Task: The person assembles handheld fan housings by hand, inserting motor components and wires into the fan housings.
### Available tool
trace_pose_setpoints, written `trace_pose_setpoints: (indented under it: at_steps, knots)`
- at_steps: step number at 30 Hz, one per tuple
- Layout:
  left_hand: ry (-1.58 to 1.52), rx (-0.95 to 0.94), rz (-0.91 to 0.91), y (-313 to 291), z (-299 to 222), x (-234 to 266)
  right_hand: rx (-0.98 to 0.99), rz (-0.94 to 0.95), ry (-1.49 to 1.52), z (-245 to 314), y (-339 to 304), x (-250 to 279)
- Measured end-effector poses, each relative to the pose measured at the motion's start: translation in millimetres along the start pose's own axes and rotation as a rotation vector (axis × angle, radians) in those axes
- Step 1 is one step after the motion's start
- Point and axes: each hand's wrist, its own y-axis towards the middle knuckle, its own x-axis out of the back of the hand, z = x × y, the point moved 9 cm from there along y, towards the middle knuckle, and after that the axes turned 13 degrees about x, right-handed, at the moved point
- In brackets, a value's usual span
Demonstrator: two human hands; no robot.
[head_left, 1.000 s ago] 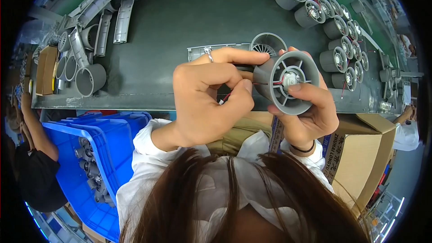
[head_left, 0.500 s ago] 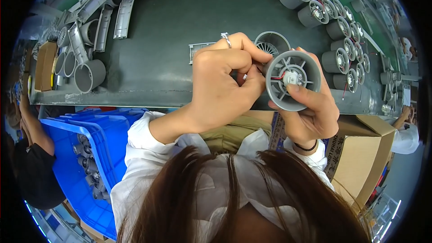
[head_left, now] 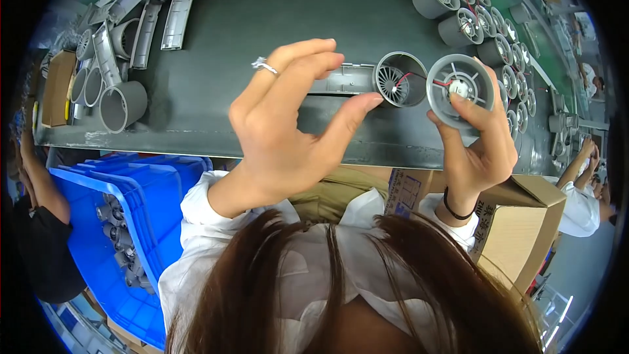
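Observation:
My left hand (head_left: pixel 282 118) is open over the front of the bench, thumb and fingers spread, with nothing between them. In my right hand (head_left: pixel 485 137) is a grey motor housing (head_left: pixel 434 103), a round ring with spokes, its open end facing up. The right thumb rests against the white motor (head_left: pixel 460 88) at its centre. Just left of the housing sits a grey cylinder (head_left: pixel 415 71) with radial vanes, joined to a long grey handle piece (head_left: pixel 350 79). Red wire (head_left: pixel 406 77) shows inside the cylinder and also beside the motor; I cannot tell whether it is one wire.
Several similar motor housings (head_left: pixel 436 0) stand in rows at the far right. Grey cylinders (head_left: pixel 123 106) and long shells (head_left: pixel 178 14) are heaped at the left. Below the dark bench (head_left: pixel 282 0) are stacked blue crates (head_left: pixel 154 223) with grey parts and a cardboard box (head_left: pixel 517 236). Other people work at both sides.
My left hand has let go beside the housing, opened and moved left. My right hand has carried the motor housing right, uncovering the cylinder and handle piece.

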Motion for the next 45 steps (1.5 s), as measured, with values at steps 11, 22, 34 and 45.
trace_pose_setpoints:
  at_steps: [11,22,34,45]
  knots:
    - [0.458,-0.029,0.168,-10.1,17.6,-40.6,0.035,0.21,-0.366,15.7,17.5,-22.3]
    - [0.29,-0.007,0.094,-11.6,19.5,-43.9,0.08,0.361,-0.329,24.9,33.4,-42.8]
    - [0.223,-0.046,0.103,-11.0,20.3,-54.0,-0.112,0.364,0.022,0.9,29.6,-48.1]
    - [0.315,-0.093,0.164,-12.3,16.7,-58.0,-0.411,0.228,0.646,-40.1,11.3,-55.5]
